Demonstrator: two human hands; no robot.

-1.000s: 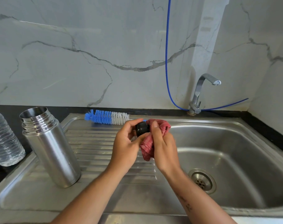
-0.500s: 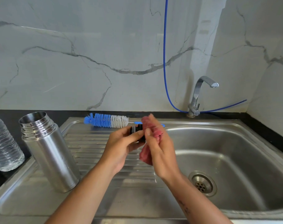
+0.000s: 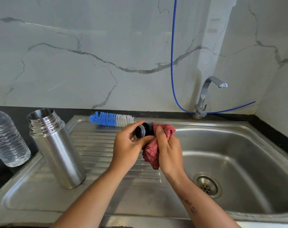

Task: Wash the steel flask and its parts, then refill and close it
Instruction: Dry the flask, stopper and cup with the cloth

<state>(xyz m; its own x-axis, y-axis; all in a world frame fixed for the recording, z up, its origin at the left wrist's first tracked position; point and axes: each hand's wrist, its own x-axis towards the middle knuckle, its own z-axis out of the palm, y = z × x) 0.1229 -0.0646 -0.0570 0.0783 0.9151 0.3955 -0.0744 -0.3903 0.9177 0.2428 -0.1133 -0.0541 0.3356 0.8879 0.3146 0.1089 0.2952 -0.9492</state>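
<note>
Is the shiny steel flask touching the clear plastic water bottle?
Apart. The head view shows a strip of dark counter between the open steel flask on the drainboard and the clear plastic water bottle.

The flask (image 3: 55, 148) and sink (image 3: 238, 162) were shiny silver steel, the stopper (image 3: 144, 131) black, the cloth (image 3: 154, 153) faded red, the brush (image 3: 111, 119) blue and white, the hose (image 3: 173, 63) blue, the wall (image 3: 90, 46) white with grey veins, the counter (image 3: 13, 111) black.
</note>
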